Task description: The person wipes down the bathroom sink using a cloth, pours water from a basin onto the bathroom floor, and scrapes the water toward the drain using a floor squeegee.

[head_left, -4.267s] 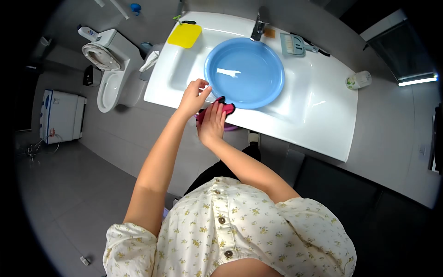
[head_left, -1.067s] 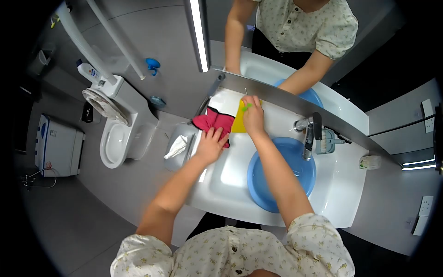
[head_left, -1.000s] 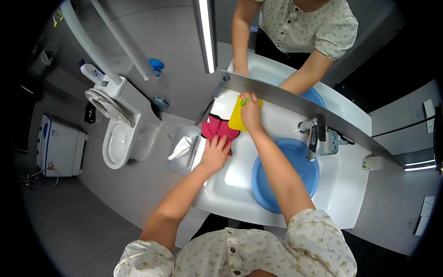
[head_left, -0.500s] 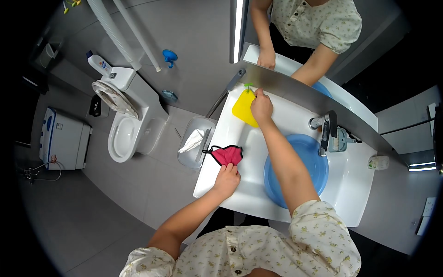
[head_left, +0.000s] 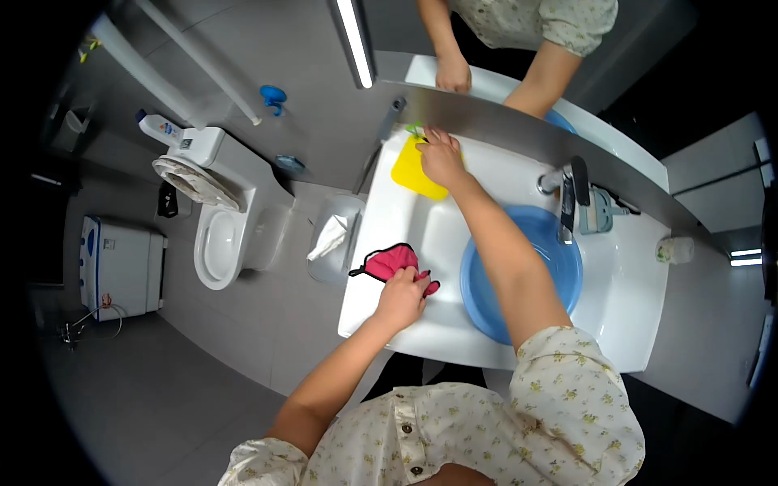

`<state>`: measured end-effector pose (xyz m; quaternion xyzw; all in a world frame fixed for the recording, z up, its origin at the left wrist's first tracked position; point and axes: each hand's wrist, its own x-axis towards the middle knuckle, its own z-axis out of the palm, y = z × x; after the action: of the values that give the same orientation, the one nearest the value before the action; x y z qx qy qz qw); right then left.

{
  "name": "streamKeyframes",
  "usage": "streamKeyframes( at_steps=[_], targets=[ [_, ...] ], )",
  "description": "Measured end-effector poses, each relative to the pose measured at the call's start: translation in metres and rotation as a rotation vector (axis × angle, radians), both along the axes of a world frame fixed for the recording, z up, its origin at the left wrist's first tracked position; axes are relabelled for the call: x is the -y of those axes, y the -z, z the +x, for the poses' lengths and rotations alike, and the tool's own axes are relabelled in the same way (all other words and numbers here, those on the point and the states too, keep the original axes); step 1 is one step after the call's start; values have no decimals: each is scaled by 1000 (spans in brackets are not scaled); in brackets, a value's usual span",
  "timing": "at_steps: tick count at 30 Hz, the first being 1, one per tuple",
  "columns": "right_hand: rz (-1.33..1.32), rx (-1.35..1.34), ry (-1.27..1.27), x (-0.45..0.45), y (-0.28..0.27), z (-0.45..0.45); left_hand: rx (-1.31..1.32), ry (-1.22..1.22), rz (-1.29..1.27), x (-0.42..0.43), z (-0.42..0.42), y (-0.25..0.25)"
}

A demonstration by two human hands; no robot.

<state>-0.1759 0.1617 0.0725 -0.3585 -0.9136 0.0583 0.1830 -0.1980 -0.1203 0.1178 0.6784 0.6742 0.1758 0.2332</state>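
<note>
My left hand (head_left: 403,296) is closed on a pink face mask (head_left: 391,262) with black edging, at the left side of the white sink (head_left: 365,312). Part of the mask pokes out beyond the fingers on the right. A yellow flat sheet (head_left: 412,172) with rounded corners lies at the sink's back left corner, a small green piece (head_left: 414,128) at its top. Across its right edge rests my right hand (head_left: 443,158), fingers stretched out and thumb apart. Beneath my right forearm sits a blue basin (head_left: 531,251) in the sink.
A chrome faucet (head_left: 574,190) overhangs the basin. Behind it are a small grey-green dustpan (head_left: 598,212) and a mirror. A bin (head_left: 332,263) with white tissue stands left of the sink. Further left are a toilet (head_left: 219,243) and a white-and-blue appliance (head_left: 121,267).
My right hand's fingers have straightened and spread on the yellow sheet; they were curled before. My left hand has shifted on the mask, part of which now shows right of the fingers.
</note>
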Motion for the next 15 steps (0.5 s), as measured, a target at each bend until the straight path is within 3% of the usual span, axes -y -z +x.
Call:
streamKeyframes(
  at_steps=[3, 6, 8, 10, 11, 13, 14, 15],
  targets=[
    [-60, -129, 8, 19, -24, 36, 139, -46, -47, -8, 11, -14],
    [-500, -450, -43, 63, -44, 101, 277, -73, 25, -26, 32, -48],
    [-853, -605, 95, 105, -54, 157, 397, -61, 69, -42, 52, -66],
    [-944, -618, 174, 134, -50, 221, 503, -17, 88, -55, 77, -76],
    [-933, -619, 180, 143, -51, 245, 508, -8, 94, -65, 88, -75],
    [-1240, -871, 449, 164, -50, 287, 637, 37, 33, -79, 114, -61],
    [-1239, -872, 450, 166, -46, 300, 818, -18, 0, -89, 129, -32],
    [-1201, -934, 444, 169, -38, 313, 922, -68, -207, -98, 136, -21]
  ],
)
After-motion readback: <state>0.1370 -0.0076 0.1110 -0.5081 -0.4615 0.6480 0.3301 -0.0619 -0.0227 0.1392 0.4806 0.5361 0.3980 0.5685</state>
